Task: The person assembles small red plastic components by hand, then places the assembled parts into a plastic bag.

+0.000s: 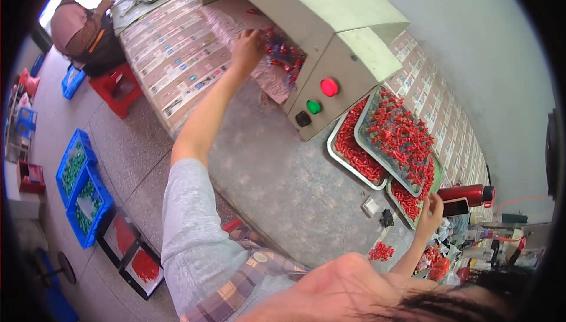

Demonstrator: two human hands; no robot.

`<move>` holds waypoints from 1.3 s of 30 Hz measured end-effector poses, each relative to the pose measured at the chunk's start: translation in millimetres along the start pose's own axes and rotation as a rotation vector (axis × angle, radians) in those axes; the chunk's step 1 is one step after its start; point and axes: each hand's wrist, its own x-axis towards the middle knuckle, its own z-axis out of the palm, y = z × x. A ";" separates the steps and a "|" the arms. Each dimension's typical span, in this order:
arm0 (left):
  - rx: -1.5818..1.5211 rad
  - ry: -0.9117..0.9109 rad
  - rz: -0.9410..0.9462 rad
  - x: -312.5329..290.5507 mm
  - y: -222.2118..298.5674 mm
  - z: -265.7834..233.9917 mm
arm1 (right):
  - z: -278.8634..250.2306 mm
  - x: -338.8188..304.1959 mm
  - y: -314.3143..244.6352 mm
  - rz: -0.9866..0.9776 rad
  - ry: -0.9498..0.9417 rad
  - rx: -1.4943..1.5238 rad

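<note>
My left hand (246, 54) reaches into the open front of a pale green machine (330, 45), its fingers bent together at the edge of a heap of small red and blue-tinted pieces (286, 57). Whatever those fingers pinch is too small to make out. The heap lies on a crumpled pink sheet (271, 86). At the right, my right hand (430, 216) is beside the lower corner of metal trays of small red parts (395, 133), its fingers curled together. What it pinches, if anything, cannot be made out. A red bottle (463, 193) and a phone (455, 207) lie just beyond it.
The machine's front carries a red button (329, 87), a green button (313, 107) and a black knob (303, 119). Loose red parts (381, 251) and a black clip-like piece (387, 218) lie on the grey tabletop (277, 186). Blue crates (85, 204) stand on the floor; another person (88, 27) sits far left.
</note>
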 end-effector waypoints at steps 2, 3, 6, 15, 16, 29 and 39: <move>0.245 -0.074 0.096 33.4 -11.6 31.0 | -19.5 -21.8 4.0 0.084 0.021 -0.071; 0.331 -0.216 0.082 45.6 -37.8 42.9 | -23.7 -30.1 3.1 0.141 0.010 -0.112; 0.299 -0.353 0.115 68.8 -37.8 90.8 | -37.4 -56.1 8.6 0.185 0.071 -0.239; -0.491 -0.350 0.161 49.8 -50.4 101.6 | -54.3 -80.2 -7.6 0.088 0.085 -0.415; -0.583 -0.365 0.158 52.5 -54.8 101.3 | -51.5 -78.6 -5.1 0.093 0.094 -0.380; -1.475 -0.556 -0.328 40.0 -110.1 110.5 | -59.1 -123.7 32.3 0.493 0.280 -0.169; -1.726 -0.306 -0.923 21.0 -238.1 22.6 | -39.5 -97.5 117.3 0.602 0.544 0.229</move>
